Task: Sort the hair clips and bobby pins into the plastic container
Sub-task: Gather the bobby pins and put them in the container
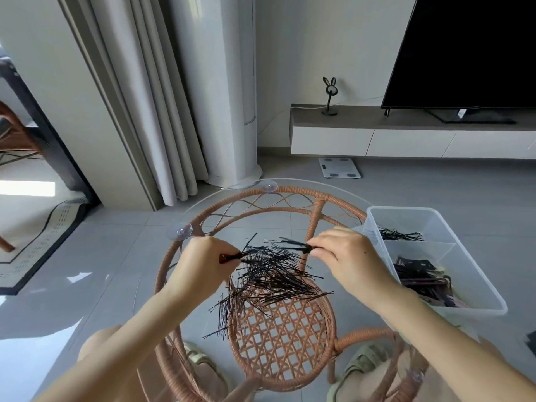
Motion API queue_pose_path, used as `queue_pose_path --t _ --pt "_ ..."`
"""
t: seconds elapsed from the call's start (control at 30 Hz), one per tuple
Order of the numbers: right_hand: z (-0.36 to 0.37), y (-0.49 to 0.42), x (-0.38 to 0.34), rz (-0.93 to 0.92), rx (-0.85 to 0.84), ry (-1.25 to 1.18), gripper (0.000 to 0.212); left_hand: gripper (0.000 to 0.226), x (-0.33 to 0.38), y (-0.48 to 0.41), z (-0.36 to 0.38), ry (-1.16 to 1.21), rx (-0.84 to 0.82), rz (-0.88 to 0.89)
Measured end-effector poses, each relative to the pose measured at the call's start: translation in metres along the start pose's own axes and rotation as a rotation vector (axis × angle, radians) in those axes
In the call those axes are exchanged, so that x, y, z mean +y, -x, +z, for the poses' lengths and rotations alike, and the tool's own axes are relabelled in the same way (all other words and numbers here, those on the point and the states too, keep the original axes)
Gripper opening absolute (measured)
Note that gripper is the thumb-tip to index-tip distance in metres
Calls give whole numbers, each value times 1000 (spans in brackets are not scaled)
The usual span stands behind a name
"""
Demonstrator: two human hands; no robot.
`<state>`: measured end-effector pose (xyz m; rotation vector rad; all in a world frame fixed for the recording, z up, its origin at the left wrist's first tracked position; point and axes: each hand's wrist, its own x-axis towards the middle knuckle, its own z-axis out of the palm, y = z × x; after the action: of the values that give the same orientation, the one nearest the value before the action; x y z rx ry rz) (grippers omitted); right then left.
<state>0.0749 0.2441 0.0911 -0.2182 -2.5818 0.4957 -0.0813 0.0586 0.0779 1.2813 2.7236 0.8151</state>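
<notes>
Plastic container [475,281] — bobby pins [400,235] far compartment, hair clips [420,274] near.

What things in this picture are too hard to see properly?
Head view: the brown piece the left hand pinches; its fingers cover most of it.
Head view: how many bobby pins lie in the pile; too thin and tangled.
Head view: what kinds of hair clips fill the plastic container's near compartment; heaped and blurred.
Head view: the dark thing at the right edge; the frame cuts it off.
</notes>
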Motion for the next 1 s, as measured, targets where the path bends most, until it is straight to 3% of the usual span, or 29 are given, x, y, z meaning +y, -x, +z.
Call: queue_pose_path --t 0.33,0.43,0.57,0.7,1.0 --pt "-75 -11 41 57 187 103 13 7 22 -24 -8 100 99 -14" --pt "-94 -7 76 92 93 191 12 6 39 -32 -10 135 110 21" --pt "-94 -2 133 189 -174 289 13 8 70 -53 -11 138 88 100" --pt "-73 -2 160 266 -354 248 11 7 108 -76 -10 196 95 169" --pt "-77 9 178 440 -260 -62 14 16 208 -129 43 232 -29 374"
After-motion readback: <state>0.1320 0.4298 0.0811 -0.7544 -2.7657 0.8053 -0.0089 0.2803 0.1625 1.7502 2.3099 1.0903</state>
